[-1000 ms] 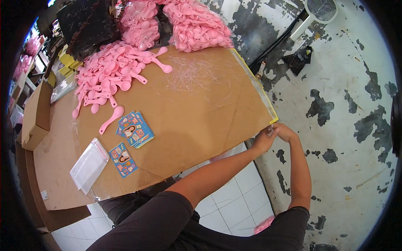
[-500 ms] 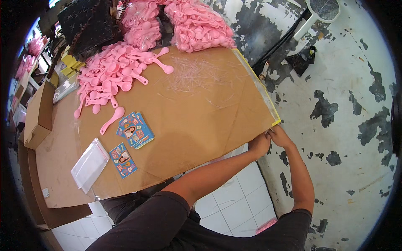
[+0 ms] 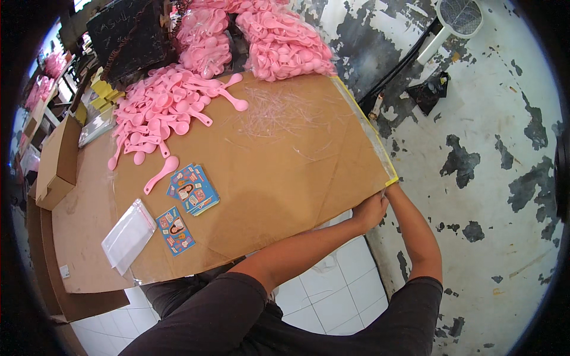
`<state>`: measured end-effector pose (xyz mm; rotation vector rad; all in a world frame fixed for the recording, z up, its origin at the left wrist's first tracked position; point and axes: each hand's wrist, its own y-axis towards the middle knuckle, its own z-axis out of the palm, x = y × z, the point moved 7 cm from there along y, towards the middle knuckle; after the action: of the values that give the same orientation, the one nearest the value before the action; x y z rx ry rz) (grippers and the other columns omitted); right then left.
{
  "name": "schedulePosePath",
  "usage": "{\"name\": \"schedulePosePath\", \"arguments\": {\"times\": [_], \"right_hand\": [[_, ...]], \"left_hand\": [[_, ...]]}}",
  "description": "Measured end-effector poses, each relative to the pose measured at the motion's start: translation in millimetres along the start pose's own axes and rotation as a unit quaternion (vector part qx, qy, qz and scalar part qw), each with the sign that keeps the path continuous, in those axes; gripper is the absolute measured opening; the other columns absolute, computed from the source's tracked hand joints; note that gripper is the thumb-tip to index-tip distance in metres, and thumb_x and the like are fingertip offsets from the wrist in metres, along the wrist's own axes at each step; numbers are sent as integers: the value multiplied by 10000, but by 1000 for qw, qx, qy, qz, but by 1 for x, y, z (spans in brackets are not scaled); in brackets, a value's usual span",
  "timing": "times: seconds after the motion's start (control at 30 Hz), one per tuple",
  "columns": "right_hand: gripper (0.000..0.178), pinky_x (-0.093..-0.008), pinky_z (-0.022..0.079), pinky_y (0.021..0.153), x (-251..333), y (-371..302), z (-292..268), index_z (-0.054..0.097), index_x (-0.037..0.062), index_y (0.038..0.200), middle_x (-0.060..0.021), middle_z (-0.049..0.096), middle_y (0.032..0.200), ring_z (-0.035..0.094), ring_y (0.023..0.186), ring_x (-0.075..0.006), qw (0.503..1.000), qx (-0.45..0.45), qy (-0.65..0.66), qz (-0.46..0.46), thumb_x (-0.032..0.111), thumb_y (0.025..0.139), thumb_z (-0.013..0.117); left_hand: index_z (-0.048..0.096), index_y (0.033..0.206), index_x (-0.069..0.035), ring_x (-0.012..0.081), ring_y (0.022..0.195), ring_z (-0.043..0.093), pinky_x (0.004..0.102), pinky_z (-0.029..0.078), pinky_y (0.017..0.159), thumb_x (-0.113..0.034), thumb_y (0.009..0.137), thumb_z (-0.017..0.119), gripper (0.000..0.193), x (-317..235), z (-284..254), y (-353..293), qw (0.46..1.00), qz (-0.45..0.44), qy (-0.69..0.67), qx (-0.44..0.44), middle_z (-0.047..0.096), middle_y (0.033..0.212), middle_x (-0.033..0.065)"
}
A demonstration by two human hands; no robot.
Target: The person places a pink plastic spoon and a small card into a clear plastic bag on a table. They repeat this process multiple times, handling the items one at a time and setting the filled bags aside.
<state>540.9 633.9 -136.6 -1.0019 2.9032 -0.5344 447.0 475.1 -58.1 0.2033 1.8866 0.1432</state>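
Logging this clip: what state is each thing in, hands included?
Left hand: gripping the cardboard sheet at its corner.
Right hand: at the same corner, grip hidden.
Pink spoons: loose pile.
Bagged spoons: sealed in clear bags.
Clear pouch: flat, empty.
Printed cards: small stack.

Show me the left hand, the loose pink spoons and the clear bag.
left hand (image 3: 369, 210), head view, back of the hand at the cardboard's corner
pink spoons (image 3: 157, 107), head view, middle of the loose heap
clear bag (image 3: 127, 235), head view, its centre
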Motion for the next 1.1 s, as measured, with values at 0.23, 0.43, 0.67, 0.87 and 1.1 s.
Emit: {"name": "schedulePosePath", "arguments": {"times": [0.23,0.43,0.67,0.87,1.1], "right_hand": [[513,-398,445,1116,-3,6,2,619,37,1366,-217,594,1453,564,1347,-328,999,-25,19,16,36,854,652],[516,-396,447,1112,-8,11,-5,624,32,1358,-216,606,1437,571,1337,-327,999,-31,27,20,20,843,653],[520,-393,450,1107,-7,17,-11,630,26,1348,-215,620,1420,580,1325,-325,998,-41,32,18,1,830,654],[524,-390,452,1103,-8,16,-7,634,21,1340,-214,631,1405,587,1315,-323,998,-53,33,22,-15,818,655],[528,-387,455,1098,-1,25,-13,640,15,1330,-214,645,1387,596,1303,-321,997,-63,33,18,-34,805,656]], "left_hand": [[584,1220,70,499,1046,638,547,499,943,-207,963,546,380,-6,-2,2,998,-34,-34,48,647,1105,335],[570,1241,64,496,1054,636,548,497,948,-214,1009,511,366,-11,-8,1,999,-22,-32,7,644,1122,333],[568,1256,56,491,1068,631,542,495,954,-215,1035,480,361,-4,-5,1,999,-21,-25,7,646,1135,317],[579,1255,41,494,1051,631,540,492,955,-215,1037,476,352,-8,-7,-1,999,4,-25,-26,649,1148,317],[607,1232,40,492,1093,635,551,488,978,-287,1051,461,402,25,9,7,998,-51,15,-13,657,1167,316]]}}
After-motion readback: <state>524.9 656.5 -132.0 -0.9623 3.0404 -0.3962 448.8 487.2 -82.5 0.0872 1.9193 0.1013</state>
